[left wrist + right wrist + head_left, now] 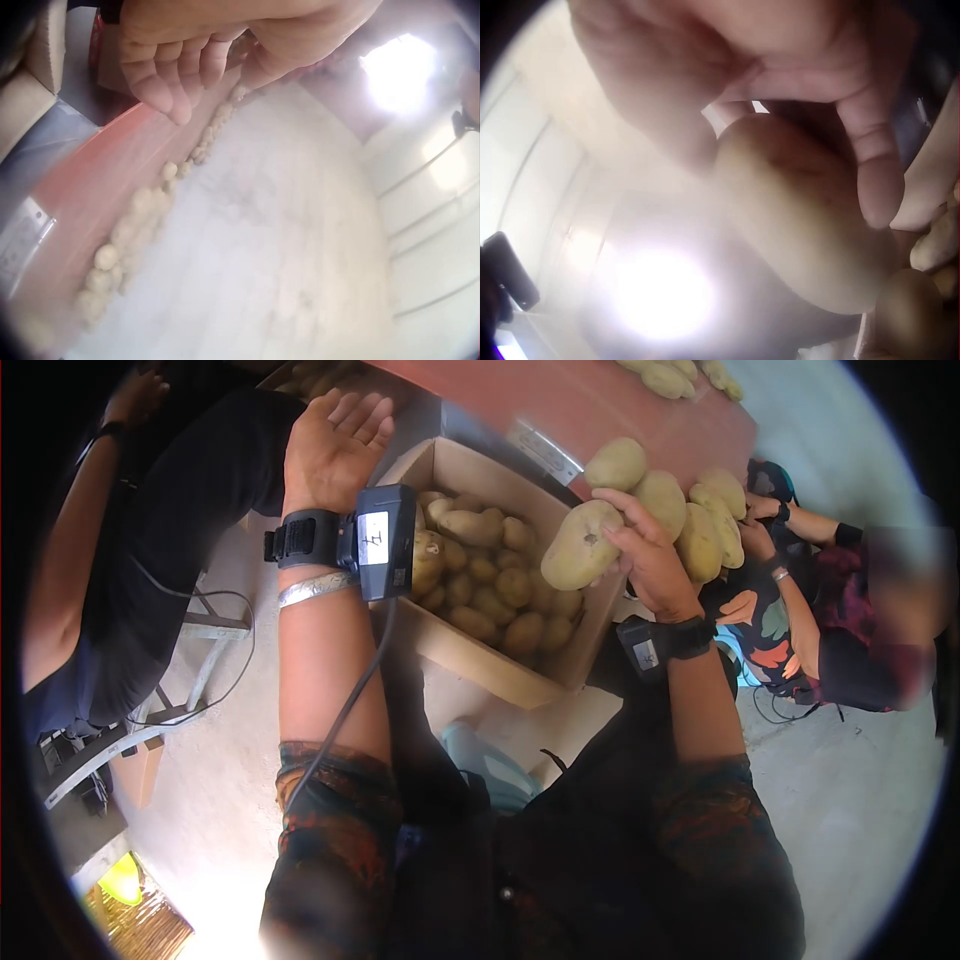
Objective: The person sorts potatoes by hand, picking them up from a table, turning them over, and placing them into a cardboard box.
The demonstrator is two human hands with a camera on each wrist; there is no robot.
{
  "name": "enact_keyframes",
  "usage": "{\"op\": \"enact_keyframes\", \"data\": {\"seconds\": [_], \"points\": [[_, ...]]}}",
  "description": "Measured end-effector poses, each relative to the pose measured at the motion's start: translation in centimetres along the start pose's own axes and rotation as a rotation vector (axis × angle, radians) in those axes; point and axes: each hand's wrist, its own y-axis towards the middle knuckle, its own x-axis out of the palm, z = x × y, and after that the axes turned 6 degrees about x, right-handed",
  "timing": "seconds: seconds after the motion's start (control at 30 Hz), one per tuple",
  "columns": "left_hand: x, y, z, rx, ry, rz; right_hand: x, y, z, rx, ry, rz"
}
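Observation:
My right hand (pixel 655 565) grips a large pale potato (pixel 580 545) between thumb and fingers, over the right side of a cardboard box (pixel 490 660). In the right wrist view the same potato (pixel 802 210) fills the middle, one fingertip lying along its side. Many smaller potatoes (pixel 480 575) lie inside the box. Palm up, my left hand (pixel 335 455) is beside the box's far left corner, fingers loosely bent with nothing in them. The left wrist view shows that hand (pixel 225 45) above the table side, its fingers hanging.
A red table (pixel 640 410) stands beyond the box, with a row of potatoes (pixel 135 225) along it. Several large potatoes (pixel 660 500) lie at its near right corner. Another person's hands (pixel 760 525) are close to them. On the left sits a second person, whose arm (pixel 65 550) shows.

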Motion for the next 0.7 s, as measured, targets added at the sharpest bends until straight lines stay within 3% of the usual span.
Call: {"op": "enact_keyframes", "data": {"seconds": [0.07, 0.13, 0.27, 0.37, 0.4, 0.47, 0.6, 0.67, 0.7], "points": [[0.4, 0.3, -0.4, -0.017, -0.031, -0.063, -0.5, 0.1, 1.3, 0.014, -0.051, 0.038], [1.1, 0.3, -0.9, -0.047, 0.027, 0.028, -1.1, 0.3, 3.0, -0.419, -0.523, 0.046], [1.5, 0.3, -1.3, -0.08, 0.02, 0.052, -0.8, -1.0, 1.3, -0.334, -0.593, 0.071], [1.7, 0.2, -1.8, -0.101, 0.022, 0.043, -1.0, -1.6, -1.6, -0.596, -0.719, 0.306], [1.9, 0.1, -2.0, -0.113, 0.024, 0.053, -1.8, -1.6, -2.1, -0.599, -0.715, 0.307], [2.1, -0.1, -2.7, -0.123, 0.027, 0.023, -3.4, -1.5, -2.7, -0.57, -0.68, 0.59], [3.2, -0.8, -4.6, -0.176, 0.069, -0.003, -4.7, 0.2, -3.2, -0.613, -0.824, 0.677], [3.4, -1.0, -5.3, -0.231, 0.077, -0.036, -3.8, 1.1, -3.7, -0.75, -1.278, 0.577], [3.7, -1.3, -5.7, -0.232, 0.09, -0.045, -3.5, 1.6, -3.5, -0.748, -1.268, 0.577]]}}
